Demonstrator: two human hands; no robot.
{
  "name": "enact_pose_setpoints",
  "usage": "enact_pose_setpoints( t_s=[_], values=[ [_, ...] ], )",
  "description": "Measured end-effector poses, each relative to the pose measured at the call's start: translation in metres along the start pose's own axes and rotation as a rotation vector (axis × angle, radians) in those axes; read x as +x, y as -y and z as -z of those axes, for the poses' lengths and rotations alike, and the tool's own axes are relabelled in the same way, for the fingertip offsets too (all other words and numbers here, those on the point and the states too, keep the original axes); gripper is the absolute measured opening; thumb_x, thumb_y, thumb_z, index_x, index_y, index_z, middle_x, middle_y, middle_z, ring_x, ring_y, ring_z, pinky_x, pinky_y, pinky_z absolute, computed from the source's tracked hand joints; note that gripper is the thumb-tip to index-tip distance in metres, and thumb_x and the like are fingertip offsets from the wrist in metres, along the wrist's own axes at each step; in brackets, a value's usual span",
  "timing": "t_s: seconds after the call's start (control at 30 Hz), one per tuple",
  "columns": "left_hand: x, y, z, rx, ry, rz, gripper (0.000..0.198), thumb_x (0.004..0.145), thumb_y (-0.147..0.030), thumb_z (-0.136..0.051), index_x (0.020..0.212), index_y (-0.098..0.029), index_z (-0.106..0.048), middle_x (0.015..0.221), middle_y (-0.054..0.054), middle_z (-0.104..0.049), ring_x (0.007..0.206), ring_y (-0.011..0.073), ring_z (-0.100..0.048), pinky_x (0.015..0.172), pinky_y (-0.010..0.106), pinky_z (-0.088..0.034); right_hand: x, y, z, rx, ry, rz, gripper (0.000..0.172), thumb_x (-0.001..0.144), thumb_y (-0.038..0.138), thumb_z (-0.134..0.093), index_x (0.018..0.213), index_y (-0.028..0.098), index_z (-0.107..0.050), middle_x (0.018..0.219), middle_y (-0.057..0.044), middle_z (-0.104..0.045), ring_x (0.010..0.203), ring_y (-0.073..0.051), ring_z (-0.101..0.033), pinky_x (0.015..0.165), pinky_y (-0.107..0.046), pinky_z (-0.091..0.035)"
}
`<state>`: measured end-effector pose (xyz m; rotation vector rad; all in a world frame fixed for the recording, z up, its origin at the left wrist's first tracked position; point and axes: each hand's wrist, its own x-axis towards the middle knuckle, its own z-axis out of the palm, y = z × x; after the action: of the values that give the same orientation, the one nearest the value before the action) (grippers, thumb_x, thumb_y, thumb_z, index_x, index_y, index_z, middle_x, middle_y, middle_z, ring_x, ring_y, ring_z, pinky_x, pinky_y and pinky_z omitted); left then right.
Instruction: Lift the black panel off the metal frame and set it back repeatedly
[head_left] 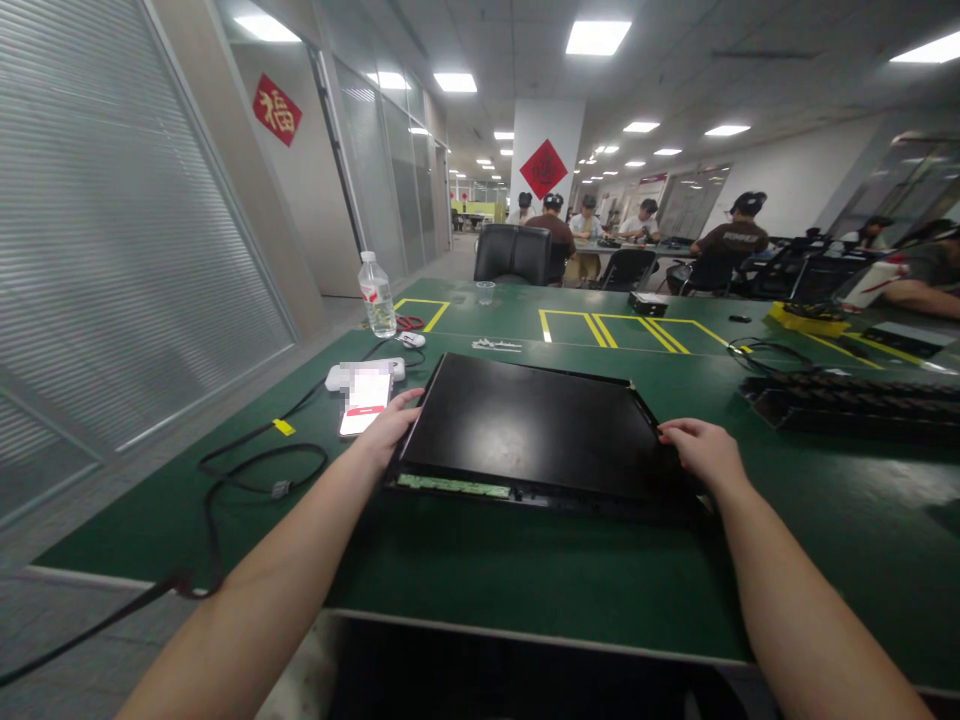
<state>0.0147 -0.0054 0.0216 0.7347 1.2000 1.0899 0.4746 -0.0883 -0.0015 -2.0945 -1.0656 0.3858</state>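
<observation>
A flat black display panel with a thin frame is in front of me over the green table. Along its near edge runs a narrow green circuit strip. My left hand grips the panel's left edge, fingers closed on the rim and partly hidden behind it. At the right edge, my right hand pinches the frame between thumb and fingers. Just left of the panel lies a phone with a lit screen, beside a white power strip.
A water bottle and red-handled scissors stand at the back left. A black cable loops across the left side. White calipers lie behind the panel; a long black part sits at right. Several people work at far tables.
</observation>
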Motion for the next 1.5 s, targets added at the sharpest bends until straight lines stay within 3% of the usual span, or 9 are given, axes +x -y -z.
enact_pose_setpoints(
  t_s=[0.17,0.4,0.57,0.8,1.13,1.37,1.5],
  values=[
    [-0.002,0.000,0.000,0.007,0.089,-0.020,0.057,0.074,-0.010,-0.081,0.126,-0.017,-0.059,0.074,0.004,-0.075,0.049,0.0176,-0.068,0.048,0.027,-0.056,-0.001,0.001,0.000,-0.018,-0.003,0.002,0.030,0.069,0.034,-0.061,0.088,0.020,-0.079,0.078,-0.004,-0.076,0.050,-0.015,-0.057,0.051,-0.029,-0.045],
    [-0.011,-0.002,-0.007,0.088,0.022,-0.065,0.037,0.084,-0.016,-0.075,0.119,-0.016,-0.063,0.072,0.005,-0.075,0.050,0.0162,-0.068,0.048,0.024,-0.053,-0.005,0.005,0.001,-0.014,-0.013,0.008,0.028,0.066,0.033,-0.061,0.083,0.020,-0.079,0.073,-0.005,-0.074,0.051,-0.016,-0.057,0.050,-0.028,-0.045],
    [-0.016,-0.004,-0.009,0.121,0.017,-0.067,0.040,0.084,-0.017,-0.077,0.122,-0.015,-0.064,0.076,0.006,-0.076,0.055,0.0176,-0.070,0.050,0.024,-0.054,-0.006,0.008,0.002,-0.013,-0.004,-0.004,0.028,0.067,0.033,-0.061,0.084,0.021,-0.079,0.076,-0.004,-0.075,0.051,-0.015,-0.057,0.051,-0.029,-0.045],
    [-0.020,-0.007,-0.011,0.136,-0.004,-0.082,0.035,0.083,-0.020,-0.077,0.118,-0.017,-0.070,0.083,0.007,-0.078,0.068,0.0211,-0.074,0.054,0.024,-0.055,-0.006,0.007,0.002,-0.022,-0.013,0.005,0.029,0.066,0.033,-0.062,0.085,0.020,-0.080,0.059,-0.003,-0.067,0.052,-0.017,-0.058,0.051,-0.028,-0.044],
    [-0.017,-0.005,-0.010,0.065,0.055,-0.213,0.036,0.077,-0.022,-0.081,0.112,-0.016,-0.076,0.093,0.009,-0.080,0.080,0.0223,-0.076,0.061,0.024,-0.056,-0.003,0.003,0.000,-0.002,-0.027,0.027,0.027,0.066,0.034,-0.063,0.082,0.021,-0.080,0.067,-0.005,-0.072,0.053,-0.017,-0.059,0.050,-0.028,-0.044],
    [-0.020,-0.009,-0.014,-0.013,0.070,-0.221,0.033,0.078,-0.014,-0.074,0.110,-0.013,-0.077,0.094,0.010,-0.081,0.082,0.0233,-0.076,0.062,0.026,-0.058,0.003,-0.003,-0.002,-0.029,-0.004,0.035,0.029,0.067,0.035,-0.062,0.085,0.021,-0.080,0.065,-0.004,-0.071,0.054,-0.018,-0.060,0.055,-0.030,-0.045],
    [-0.020,-0.009,-0.015,-0.085,0.083,-0.191,0.030,0.083,-0.020,-0.070,0.111,-0.011,-0.076,0.093,0.011,-0.080,0.081,0.0231,-0.076,0.061,0.026,-0.059,0.001,-0.002,-0.001,-0.014,-0.003,0.036,0.029,0.068,0.035,-0.061,0.086,0.021,-0.080,0.068,-0.004,-0.072,0.052,-0.017,-0.058,0.054,-0.030,-0.045]
  ],
)
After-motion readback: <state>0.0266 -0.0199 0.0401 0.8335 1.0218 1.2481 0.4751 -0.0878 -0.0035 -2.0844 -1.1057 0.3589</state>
